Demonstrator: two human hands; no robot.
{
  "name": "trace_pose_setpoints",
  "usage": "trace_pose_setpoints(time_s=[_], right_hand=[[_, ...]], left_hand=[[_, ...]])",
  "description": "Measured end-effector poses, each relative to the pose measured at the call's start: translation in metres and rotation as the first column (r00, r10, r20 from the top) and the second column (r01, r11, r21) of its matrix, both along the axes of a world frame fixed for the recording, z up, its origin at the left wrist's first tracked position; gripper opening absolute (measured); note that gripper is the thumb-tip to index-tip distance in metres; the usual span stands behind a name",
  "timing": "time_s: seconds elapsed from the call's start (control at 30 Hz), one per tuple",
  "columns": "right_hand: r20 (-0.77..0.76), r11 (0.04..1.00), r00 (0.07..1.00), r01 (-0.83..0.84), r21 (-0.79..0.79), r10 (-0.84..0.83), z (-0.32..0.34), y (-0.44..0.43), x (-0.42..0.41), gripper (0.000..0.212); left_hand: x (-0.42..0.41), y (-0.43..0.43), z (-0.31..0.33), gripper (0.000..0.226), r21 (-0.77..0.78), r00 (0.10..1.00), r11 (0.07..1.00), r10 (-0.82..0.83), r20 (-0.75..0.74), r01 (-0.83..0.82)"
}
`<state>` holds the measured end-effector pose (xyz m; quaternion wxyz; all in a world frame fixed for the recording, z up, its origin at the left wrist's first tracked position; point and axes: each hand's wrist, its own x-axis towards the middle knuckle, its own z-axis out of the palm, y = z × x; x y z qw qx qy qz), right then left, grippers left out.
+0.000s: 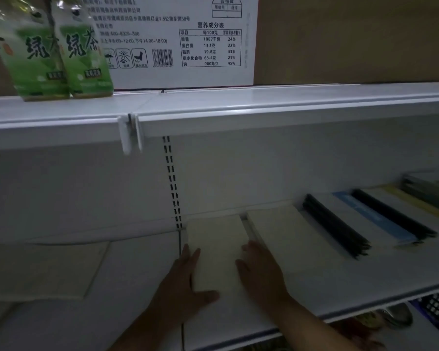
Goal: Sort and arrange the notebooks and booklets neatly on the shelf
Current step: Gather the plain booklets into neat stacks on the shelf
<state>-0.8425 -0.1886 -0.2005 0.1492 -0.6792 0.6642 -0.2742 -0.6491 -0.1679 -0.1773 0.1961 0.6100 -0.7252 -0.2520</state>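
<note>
A cream notebook stack [217, 247] lies flat on the white shelf [314, 287], close to the slotted upright. My left hand [185, 277] presses against its left side, thumb along the near edge. My right hand [260, 269] lies flat on its right side, fingers spread. A second cream notebook [287, 231] lies just to the right, a narrow gap between them. Farther right lie black-spined notebooks [337, 226], a blue-striped booklet [375, 216] and another black-spined one [393, 211]. A large pale booklet [43, 269] lies flat on the left shelf section.
Green tea packets [58, 49] and a white printed carton [178, 39] stand on the upper shelf [264, 107], beside a brown carton [352, 36]. A grey stack [428, 188] sits at the far right. Items on a lower shelf [401, 317] show beneath.
</note>
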Motion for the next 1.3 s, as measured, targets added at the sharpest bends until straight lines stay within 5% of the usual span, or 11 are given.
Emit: trace_pose_setpoints(time_s=[0.13,0.3,0.67,0.8,0.9,1.0,1.1,1.17,1.3], right_hand=[[-0.145,0.999,0.988,-0.045,0.015,0.047,-0.003,-0.002,-0.003,0.048],[-0.281,0.998,0.958,-0.056,0.037,0.065,0.001,0.007,0.001,0.049],[-0.491,0.985,0.865,-0.154,-0.072,0.099,0.013,0.011,0.008,0.038],[-0.664,0.982,0.738,-0.187,-0.038,0.115,0.046,0.004,0.017,0.031],[-0.785,0.958,0.611,-0.273,-0.089,0.101,0.079,0.000,0.055,0.025],[-0.751,0.952,0.629,-0.307,-0.003,0.201,0.083,0.004,0.121,0.037],[-0.606,0.882,0.660,-0.442,0.165,0.444,0.073,0.012,0.203,0.054],[-0.549,0.834,0.645,-0.514,0.201,0.531,0.062,0.016,0.256,0.061],[-0.537,0.861,0.694,-0.491,0.136,0.480,0.033,0.022,0.322,0.071]], left_hand=[[-0.004,0.004,0.001,0.149,-0.015,0.996,1.000,0.025,0.090,-0.024],[-0.005,0.012,0.004,0.102,-0.030,0.990,0.999,0.040,0.133,-0.036],[0.009,0.022,0.019,0.093,0.093,0.973,0.992,-0.104,0.208,0.087],[0.062,0.024,0.033,0.074,0.028,0.903,0.987,-0.158,0.401,0.160],[0.131,0.021,0.055,0.064,-0.056,0.863,0.996,-0.026,0.504,0.063],[0.207,0.028,0.081,0.061,-0.126,0.806,0.991,0.116,0.580,-0.052],[0.272,0.053,0.094,0.061,-0.116,0.643,0.993,0.113,0.758,-0.038],[0.306,0.069,0.097,0.061,-0.112,0.614,0.992,0.126,0.779,-0.061],[0.353,0.085,0.094,0.063,-0.114,0.601,0.990,0.144,0.786,-0.088]])
